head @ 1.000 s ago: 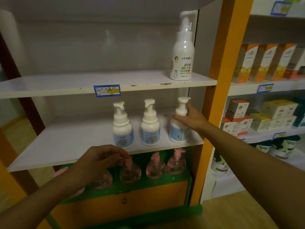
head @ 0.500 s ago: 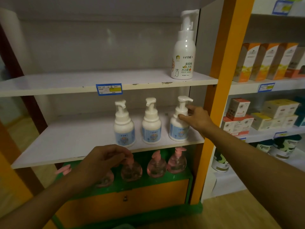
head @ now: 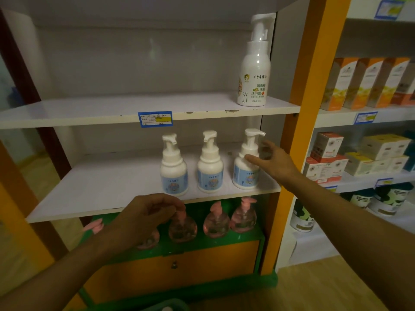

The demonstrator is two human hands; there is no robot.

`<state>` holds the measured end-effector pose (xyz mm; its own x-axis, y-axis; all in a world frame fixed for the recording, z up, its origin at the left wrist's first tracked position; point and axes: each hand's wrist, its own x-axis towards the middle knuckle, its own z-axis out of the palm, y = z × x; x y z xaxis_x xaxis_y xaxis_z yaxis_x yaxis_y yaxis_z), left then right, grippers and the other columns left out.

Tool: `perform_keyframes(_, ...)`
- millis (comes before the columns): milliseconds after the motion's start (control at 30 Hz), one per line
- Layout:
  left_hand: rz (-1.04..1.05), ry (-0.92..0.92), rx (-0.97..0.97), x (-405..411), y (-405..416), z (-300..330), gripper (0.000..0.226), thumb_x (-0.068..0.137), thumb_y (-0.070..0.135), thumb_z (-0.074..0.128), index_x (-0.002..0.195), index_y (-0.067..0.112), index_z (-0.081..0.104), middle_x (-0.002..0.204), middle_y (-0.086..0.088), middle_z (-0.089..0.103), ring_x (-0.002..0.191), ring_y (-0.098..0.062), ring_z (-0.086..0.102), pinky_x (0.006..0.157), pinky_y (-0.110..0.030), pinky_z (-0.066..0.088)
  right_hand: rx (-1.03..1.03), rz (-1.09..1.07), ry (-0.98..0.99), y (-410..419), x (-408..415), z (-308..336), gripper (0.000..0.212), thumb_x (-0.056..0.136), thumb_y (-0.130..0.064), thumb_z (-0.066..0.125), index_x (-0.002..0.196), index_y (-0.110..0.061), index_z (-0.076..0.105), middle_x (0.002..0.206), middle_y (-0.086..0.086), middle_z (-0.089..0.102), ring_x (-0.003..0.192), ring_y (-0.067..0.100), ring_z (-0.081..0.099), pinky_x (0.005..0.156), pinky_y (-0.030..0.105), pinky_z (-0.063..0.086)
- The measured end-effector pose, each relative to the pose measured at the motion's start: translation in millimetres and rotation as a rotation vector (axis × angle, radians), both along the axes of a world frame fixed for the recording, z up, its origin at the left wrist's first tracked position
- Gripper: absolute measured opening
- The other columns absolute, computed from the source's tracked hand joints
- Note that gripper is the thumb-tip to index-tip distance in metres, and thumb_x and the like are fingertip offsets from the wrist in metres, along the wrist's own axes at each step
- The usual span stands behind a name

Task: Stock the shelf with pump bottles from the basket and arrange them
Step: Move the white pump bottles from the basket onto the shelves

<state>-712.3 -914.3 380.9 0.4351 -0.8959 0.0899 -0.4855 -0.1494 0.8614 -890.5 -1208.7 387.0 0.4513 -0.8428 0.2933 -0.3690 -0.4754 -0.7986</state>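
Right hand [head: 272, 161], fingers spread, touches the end white bottle [head: 247, 162], apparently squaring the row; nothing gripped. Left hand [head: 146, 218] curls loosely over a pink bottle [head: 182, 227]; grip unclear.

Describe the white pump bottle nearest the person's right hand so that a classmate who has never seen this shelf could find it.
Start at the orange upright, then go to the middle white shelf left of it. Of three blue-labelled white pump bottles there, it is the rightmost bottle; its nozzle alone points right, towards the right hand.
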Motion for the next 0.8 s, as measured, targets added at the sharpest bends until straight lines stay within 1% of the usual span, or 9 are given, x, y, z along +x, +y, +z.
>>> perform_keyframes(100, -0.018, -0.025, -0.029, -0.5, 0.9, 0.7, 0.025, 0.091, 0.01, 0.055, 0.095, 0.03, 0.069, 0.097, 0.017, 0.073, 0.095, -0.004, 0.067, 0.085, -0.023, 0.053, -0.124, -0.094, -0.121, 21.1, -14.3, 6.2, 0.046, 0.076, -0.045, 0.071, 0.112, -0.019, 0.057, 0.098, -0.005, 0.06, 0.094, 0.018, 0.06, 0.075, 0.029, 0.053)
perform_keyframes(167, -0.031, -0.023, -0.058, -3.1, 1.2, 1.0, 0.025, 0.09, 0.011, 0.056, 0.099, 0.033, 0.065, 0.096, 0.025, 0.071, 0.094, 0.004, 0.065, 0.074, -0.011, 0.052, -0.107, 0.02, -0.13, 41.2, -17.6, 11.8, 0.033, 0.079, -0.04, 0.07, 0.103, -0.021, 0.062, 0.09, -0.006, 0.062, 0.087, 0.017, 0.062, 0.073, 0.032, 0.056)
perform_keyframes(267, -0.015, 0.013, -0.124, -9.4, 1.9, -1.0, 0.024, 0.089, 0.011, 0.058, 0.102, 0.03, 0.064, 0.093, 0.022, 0.072, 0.089, 0.009, 0.065, 0.065, -0.003, 0.049, -0.048, 0.245, -0.13, 81.4, -5.9, 10.4, 0.026, 0.08, -0.034, 0.071, 0.103, -0.022, 0.065, 0.086, -0.004, 0.066, 0.079, 0.018, 0.066, 0.071, 0.035, 0.058)
perform_keyframes(333, 0.009, 0.089, -0.132, -12.2, 8.4, -7.1, 0.022, 0.088, 0.007, 0.06, 0.101, 0.024, 0.066, 0.086, 0.018, 0.073, 0.082, 0.01, 0.066, 0.062, -0.004, 0.049, -0.004, 0.383, -0.117, 114.6, 11.8, -3.9, 0.025, 0.08, -0.031, 0.071, 0.102, -0.022, 0.066, 0.084, -0.005, 0.067, 0.076, 0.013, 0.065, 0.072, 0.03, 0.057)
perform_keyframes(467, 0.024, 0.067, -0.078, 4.0, 45.3, -38.1, 0.021, 0.087, 0.009, 0.061, 0.095, 0.028, 0.067, 0.083, 0.03, 0.07, 0.082, 0.009, 0.066, 0.071, -0.01, 0.052, 0.132, 0.535, -0.026, 177.1, 53.5, -58.9, 0.019, 0.08, -0.026, 0.073, 0.098, -0.023, 0.068, 0.09, -0.007, 0.071, 0.079, 0.003, 0.066, 0.071, 0.019, 0.054)
perform_keyframes(533, 0.063, 0.069, -0.027, 20.3, 72.8, -66.2, 0.02, 0.088, 0.01, 0.062, 0.105, 0.019, 0.068, 0.093, 0.02, 0.07, 0.087, 0.007, 0.065, 0.078, -0.011, 0.052, 0.182, 0.572, 0.005, 206.5, 73.9, -89.5, 0.022, 0.08, -0.025, 0.073, 0.1, -0.019, 0.069, 0.094, -0.004, 0.071, 0.084, 0.006, 0.066, 0.075, 0.017, 0.053)
perform_keyframes(633, 0.176, 0.162, 0.041, 39.5, 115.9, -117.2, 0.023, 0.088, 0.005, 0.06, 0.11, 0.008, 0.065, 0.095, 0.012, 0.065, 0.078, 0.01, 0.062, 0.071, -0.006, 0.048, 0.257, 0.65, 0.113, 248.3, 99.5, -140.4, 0.023, 0.082, -0.021, 0.071, 0.104, -0.017, 0.067, 0.094, -0.005, 0.067, 0.08, 0.002, 0.062, 0.074, 0.011, 0.051)
perform_keyframes(733, 0.232, 0.196, 0.149, 55.4, 158.8, -176.3, 0.022, 0.088, 0.004, 0.06, 0.108, 0.01, 0.065, 0.096, 0.01, 0.066, 0.079, 0.017, 0.061, 0.078, -0.011, 0.047, 0.387, 0.719, 0.259, 287.7, 116.6, -204.7, 0.023, 0.082, -0.025, 0.072, 0.102, -0.029, 0.061, 0.095, -0.011, 0.065, 0.086, 0.001, 0.061, 0.086, 0.024, 0.053)
perform_keyframes(800, 0.246, 0.196, 0.252, 66.4, 189.5, -216.6, 0.023, 0.088, 0.008, 0.061, 0.11, 0.013, 0.064, 0.104, 0.004, 0.065, 0.086, 0.012, 0.061, 0.083, -0.015, 0.05, 0.404, 0.726, 0.376, 312.8, 124.3, -248.8, 0.026, 0.082, -0.029, 0.071, 0.105, -0.033, 0.059, 0.099, -0.008, 0.065, 0.092, 0.008, 0.062, 0.09, 0.034, 0.053)
